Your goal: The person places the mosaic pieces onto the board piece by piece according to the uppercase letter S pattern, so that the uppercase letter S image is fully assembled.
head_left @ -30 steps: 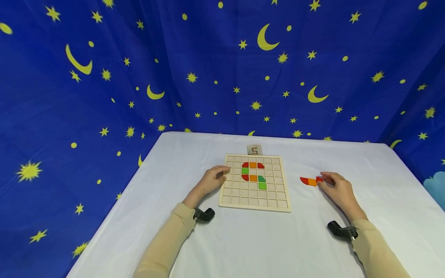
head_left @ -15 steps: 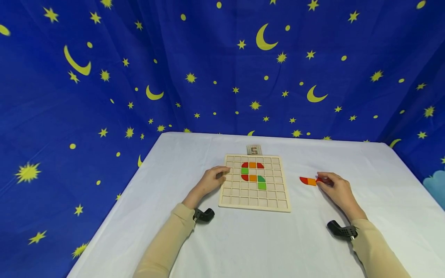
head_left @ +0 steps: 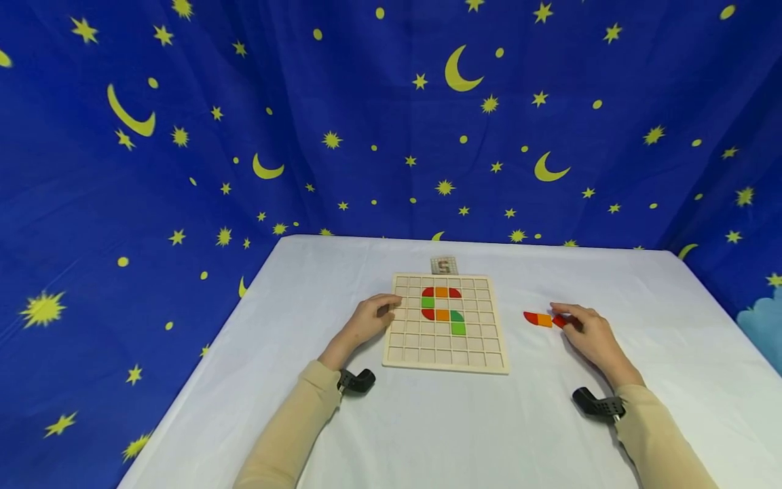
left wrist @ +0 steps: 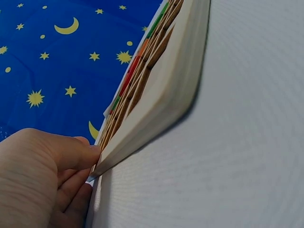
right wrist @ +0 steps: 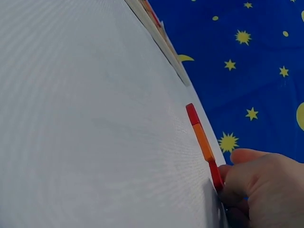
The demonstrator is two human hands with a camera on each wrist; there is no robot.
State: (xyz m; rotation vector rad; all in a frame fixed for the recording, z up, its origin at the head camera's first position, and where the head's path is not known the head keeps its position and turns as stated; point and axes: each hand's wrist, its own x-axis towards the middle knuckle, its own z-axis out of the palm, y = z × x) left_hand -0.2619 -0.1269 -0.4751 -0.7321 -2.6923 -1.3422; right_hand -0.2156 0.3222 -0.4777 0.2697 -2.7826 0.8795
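Observation:
My left hand point(head_left: 368, 318) pinches the left edge of a square wooden grid board point(head_left: 427, 354); in the left wrist view the thumb point(left wrist: 88, 154) lies on the rim. Red, orange and green pieces form an S-like curve in its cells, ending at a light green square point(head_left: 458, 329). To the right of the board, my right hand point(head_left: 591, 334) holds a red piece point(head_left: 559, 321) at its fingertips, its far part hidden by the hand. That piece meets an orange square point(head_left: 545, 320), which adjoins a red quarter-circle point(head_left: 531, 318).
A small pattern card point(head_left: 444, 265) showing an S on a grid lies just behind the board. White cloth point(head_left: 464, 421) covers the table. A blue curtain point(head_left: 391, 102) with yellow moons and stars stands behind and at the sides.
The red piece at my right fingertips has turned, its corner now pointing at the orange square. The right index finger has lifted away from it. My left hand stays at the board.

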